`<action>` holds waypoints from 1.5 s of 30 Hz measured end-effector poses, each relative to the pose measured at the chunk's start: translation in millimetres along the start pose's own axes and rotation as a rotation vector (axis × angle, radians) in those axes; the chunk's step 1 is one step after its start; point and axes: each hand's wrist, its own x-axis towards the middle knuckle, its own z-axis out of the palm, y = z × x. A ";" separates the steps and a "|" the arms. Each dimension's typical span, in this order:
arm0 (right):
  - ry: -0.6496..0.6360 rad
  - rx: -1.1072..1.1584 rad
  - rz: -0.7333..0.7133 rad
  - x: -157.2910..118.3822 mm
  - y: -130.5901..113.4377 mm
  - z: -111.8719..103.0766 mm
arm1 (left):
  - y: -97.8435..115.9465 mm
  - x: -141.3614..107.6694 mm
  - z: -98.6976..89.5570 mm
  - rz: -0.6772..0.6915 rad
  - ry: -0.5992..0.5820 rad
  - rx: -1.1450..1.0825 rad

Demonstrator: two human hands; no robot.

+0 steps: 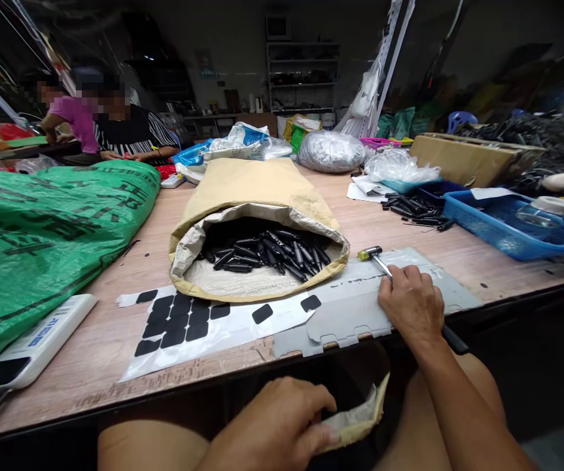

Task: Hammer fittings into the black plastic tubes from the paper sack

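1. The right hand (412,304) has its grip closed around a small hammer (377,258). The hand rests on a grey card sheet (345,314) near the front edge of the surface (115,275).
2. The hammer head, yellow and dark, pokes out at 11 o'clock from the right hand. Its black handle end sticks out behind the hand at 4 o'clock.
3. The left hand (277,425) is low down, below the edge of the surface. Its grip is pinched on the torn edge of a brown paper bag (360,418) by the lap.
4. At 10 o'clock from the right hand lies a big paper sack (257,190) on its side, mouth open. Many black tubes (267,254) lie inside it.
5. At 9 o'clock from the right hand is a clear sheet with black pads (178,324).
6. Farther at 9 o'clock is a large green sack (41,229), with a white device (36,343) beside it.
7. At 2 o'clock is a blue tray (502,229).
8. Two other people sit far off at 10 o'clock.
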 end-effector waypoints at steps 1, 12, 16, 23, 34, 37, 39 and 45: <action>0.000 0.001 0.000 0.0 0.3 0.7 | 0.7 -0.3 -19.4 0.044 0.069 -0.026; 0.002 -0.010 -0.008 1.6 -0.1 5.0 | -117.7 49.7 -152.0 -0.335 0.758 0.688; -0.007 -0.007 -0.006 2.2 -0.1 2.7 | -114.0 48.2 -149.0 -0.338 0.706 0.665; -0.035 0.024 0.017 1.5 -2.0 0.0 | -76.8 38.3 -118.9 -0.078 0.777 0.333; -0.171 0.421 0.155 6.1 9.7 -21.8 | -69.7 51.7 -63.7 0.017 0.690 0.079; -0.060 0.760 0.102 -16.3 -7.4 -43.1 | -69.0 50.7 -65.7 0.005 0.685 0.058; -0.090 0.971 -0.006 -33.0 -26.8 -59.2 | -67.3 49.9 -66.0 0.000 0.680 0.043; -0.220 1.155 -0.274 -59.8 -77.2 -88.9 | -69.8 50.9 -65.1 -0.027 0.679 0.000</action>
